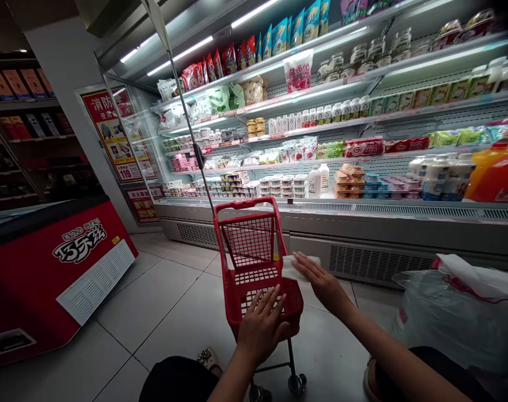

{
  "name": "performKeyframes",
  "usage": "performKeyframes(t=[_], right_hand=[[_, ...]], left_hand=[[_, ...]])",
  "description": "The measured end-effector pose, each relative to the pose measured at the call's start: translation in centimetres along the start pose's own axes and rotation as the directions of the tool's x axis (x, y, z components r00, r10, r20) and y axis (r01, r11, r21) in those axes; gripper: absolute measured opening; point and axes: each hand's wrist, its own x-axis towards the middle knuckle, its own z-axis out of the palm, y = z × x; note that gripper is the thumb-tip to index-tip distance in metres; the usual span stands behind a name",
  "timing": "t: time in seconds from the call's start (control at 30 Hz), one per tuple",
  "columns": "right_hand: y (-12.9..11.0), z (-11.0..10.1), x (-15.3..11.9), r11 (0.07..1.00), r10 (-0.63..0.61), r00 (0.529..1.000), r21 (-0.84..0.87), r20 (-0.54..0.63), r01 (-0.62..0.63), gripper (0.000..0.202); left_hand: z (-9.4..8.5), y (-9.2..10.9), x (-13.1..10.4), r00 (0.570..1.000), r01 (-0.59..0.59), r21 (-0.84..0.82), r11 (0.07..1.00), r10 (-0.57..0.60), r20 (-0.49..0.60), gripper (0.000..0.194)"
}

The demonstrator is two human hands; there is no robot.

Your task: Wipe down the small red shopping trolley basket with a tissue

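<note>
A red shopping trolley with a mesh basket stands on the tiled floor in the middle of the view. Over its near end, my left hand lies with its fingers spread and nothing held in it. To the right, my right hand presses a white cloth against the basket's right side. Its fingers are stretched forward over the cloth, and part of the cloth is hidden beneath them. A thin metal pole rises from the trolley's left side, with a small dark fitting partway up.
Behind the trolley runs a lit refrigerated shelf full of dairy goods. A red chest freezer stands at the left. A large clear plastic bag lies at the right. My knees are at the bottom.
</note>
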Motion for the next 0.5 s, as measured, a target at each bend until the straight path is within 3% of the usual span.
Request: performKeyframes(t=[0.1,0.17,0.33,0.5], right_hand=[[-2.1,-0.3,-1.6,0.967,-0.245,0.963,0.094,0.114,0.235,0.072],[-2.9,0.0,-2.6,0.944,-0.322,0.935,0.128,0.146,0.305,0.068],[-1.0,1.9,-1.7,0.948,-0.305,0.942,0.144,0.140,0.285,0.065],[2.1,3.7,0.9,0.980,-0.175,0.977,0.116,0.121,0.161,0.065]], left_hand=[[-1.3,-0.6,-0.7,0.998,-0.057,-0.021,0.998,0.057,0.005,0.051],[-2.2,-1.1,-1.1,0.996,-0.091,-0.033,0.995,0.092,0.021,0.048],[-3.7,-2.0,-1.3,0.987,-0.141,-0.041,0.989,0.143,0.077,0.055],[-4.0,-2.5,-1.6,0.978,-0.180,-0.021,0.983,0.181,0.099,0.067]])
